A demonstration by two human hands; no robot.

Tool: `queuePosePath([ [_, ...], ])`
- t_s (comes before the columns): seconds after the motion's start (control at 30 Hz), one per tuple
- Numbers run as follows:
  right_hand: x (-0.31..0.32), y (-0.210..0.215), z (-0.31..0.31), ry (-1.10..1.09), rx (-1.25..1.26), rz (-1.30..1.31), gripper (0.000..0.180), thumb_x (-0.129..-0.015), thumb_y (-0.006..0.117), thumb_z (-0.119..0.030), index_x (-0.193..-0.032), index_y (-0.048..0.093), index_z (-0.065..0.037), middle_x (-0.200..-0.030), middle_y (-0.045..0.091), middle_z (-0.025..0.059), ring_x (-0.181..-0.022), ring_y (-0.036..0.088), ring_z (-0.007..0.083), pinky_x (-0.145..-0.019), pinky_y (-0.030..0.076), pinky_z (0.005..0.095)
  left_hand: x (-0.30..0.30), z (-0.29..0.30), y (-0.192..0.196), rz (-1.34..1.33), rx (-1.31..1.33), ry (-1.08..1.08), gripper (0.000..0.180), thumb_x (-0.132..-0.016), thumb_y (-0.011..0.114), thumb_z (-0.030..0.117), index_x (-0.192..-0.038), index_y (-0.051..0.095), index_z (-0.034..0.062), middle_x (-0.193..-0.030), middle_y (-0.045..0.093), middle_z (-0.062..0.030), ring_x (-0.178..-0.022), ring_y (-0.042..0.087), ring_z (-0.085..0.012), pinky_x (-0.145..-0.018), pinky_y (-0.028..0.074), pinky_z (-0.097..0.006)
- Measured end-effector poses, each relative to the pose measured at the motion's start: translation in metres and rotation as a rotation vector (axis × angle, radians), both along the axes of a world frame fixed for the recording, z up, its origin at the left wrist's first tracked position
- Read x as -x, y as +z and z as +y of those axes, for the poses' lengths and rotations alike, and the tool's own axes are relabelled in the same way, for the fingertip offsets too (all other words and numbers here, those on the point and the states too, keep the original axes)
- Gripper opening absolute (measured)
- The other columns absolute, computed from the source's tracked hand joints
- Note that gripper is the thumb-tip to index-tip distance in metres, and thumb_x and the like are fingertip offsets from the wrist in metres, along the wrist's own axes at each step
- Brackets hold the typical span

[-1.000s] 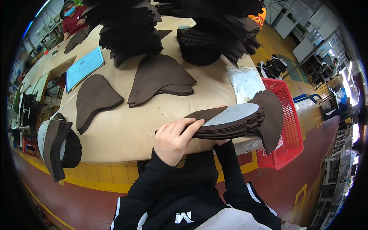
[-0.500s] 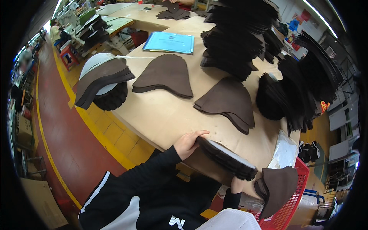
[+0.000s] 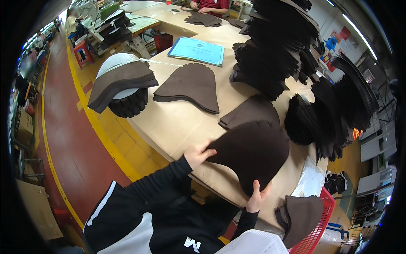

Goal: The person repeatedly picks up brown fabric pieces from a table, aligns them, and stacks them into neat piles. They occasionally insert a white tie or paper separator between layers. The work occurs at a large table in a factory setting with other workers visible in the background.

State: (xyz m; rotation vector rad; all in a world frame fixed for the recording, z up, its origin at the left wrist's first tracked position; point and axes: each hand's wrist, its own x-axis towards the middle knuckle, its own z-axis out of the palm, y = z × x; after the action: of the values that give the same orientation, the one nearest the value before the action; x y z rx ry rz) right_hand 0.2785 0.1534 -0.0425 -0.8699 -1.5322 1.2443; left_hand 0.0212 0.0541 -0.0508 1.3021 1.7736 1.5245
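Between my two hands is a stack of dark brown bell-shaped cut pieces [image 3: 253,152], its flat face turned up. My left hand [image 3: 199,155] grips its left corner, thumb on top. At the near lower corner my right hand [image 3: 258,197] holds on, thumb over the face. Just beyond it, partly covered, lies a similar brown pile [image 3: 239,115]. Another bell-shaped pile [image 3: 188,86] rests farther left. At the table's left edge a curved brown bundle [image 3: 122,84] lies over a white-faced, dark-edged bundle [image 3: 129,106].
Tall dark stacks [image 3: 270,51] stand at the back right, with more bundles [image 3: 334,101] beside them. A blue folder [image 3: 198,51] lies farther back. Near my right, brown pieces [image 3: 302,218] lean by a red basket [image 3: 315,228] and plastic bag [image 3: 311,178]. A co-worker's hands [image 3: 203,8] are across the table.
The stack in my hands has turned from edge-on, pale side showing, to its broad brown face. It now overlaps the pile beyond. The view has shifted slightly.
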Motion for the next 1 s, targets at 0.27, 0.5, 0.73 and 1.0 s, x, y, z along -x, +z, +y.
queuePosePath([
  [0.27, 0.061, 0.097, 0.001, 0.149, -0.155, 0.224, 0.075, -0.091, 0.054, 0.005, -0.151, 0.013, -0.014, -0.138, 0.045, 0.0221, -0.102, 0.062, 0.0249, -0.082, 0.052, 0.0312, 0.154, 0.022, 0.081, -0.381, -0.286, 0.019, 0.050, -0.093, 0.065, 0.022, -0.134, 0.050, -0.0023, -0.118, 0.065, -0.0101, -0.102, 0.061, -0.0167, -0.091, 0.048, -0.028],
  [0.5, -0.013, 0.039, -0.021, -0.052, -0.114, 0.038, 0.071, -0.090, 0.052, 0.006, -0.149, 0.017, -0.012, -0.135, 0.046, 0.0223, -0.084, 0.065, 0.0188, -0.069, 0.055, 0.0272, 0.290, 0.035, -0.005, 0.101, 0.538, 0.604, 0.053, -0.081, 0.073, 0.027, -0.124, 0.060, -0.0030, -0.113, 0.067, -0.0191, -0.103, 0.065, -0.0245, -0.090, 0.048, -0.032],
  [0.73, -0.142, 0.056, -0.022, -0.551, -0.145, -0.183, 0.051, -0.093, 0.052, 0.001, -0.141, 0.036, -0.001, -0.134, 0.051, 0.0161, -0.083, 0.060, 0.0122, -0.076, 0.050, 0.0242, 0.315, 0.044, -0.024, 0.807, 0.564, 0.566, 0.064, -0.086, 0.062, 0.043, -0.134, 0.049, 0.0026, -0.124, 0.057, -0.0283, -0.121, 0.051, -0.0424, -0.100, 0.042, -0.047],
  [1.0, -0.320, 0.037, 0.012, -1.081, -0.092, -0.614, 0.048, -0.094, 0.062, -0.024, -0.131, 0.050, 0.004, -0.128, 0.057, 0.0169, -0.116, 0.054, 0.0276, -0.102, 0.038, 0.0365, 0.219, 0.049, 0.057, 1.411, 0.374, 0.697, 0.074, -0.082, 0.071, 0.020, -0.147, 0.035, 0.0182, -0.141, 0.047, -0.0113, -0.132, 0.042, -0.0311, -0.105, 0.038, -0.042],
])
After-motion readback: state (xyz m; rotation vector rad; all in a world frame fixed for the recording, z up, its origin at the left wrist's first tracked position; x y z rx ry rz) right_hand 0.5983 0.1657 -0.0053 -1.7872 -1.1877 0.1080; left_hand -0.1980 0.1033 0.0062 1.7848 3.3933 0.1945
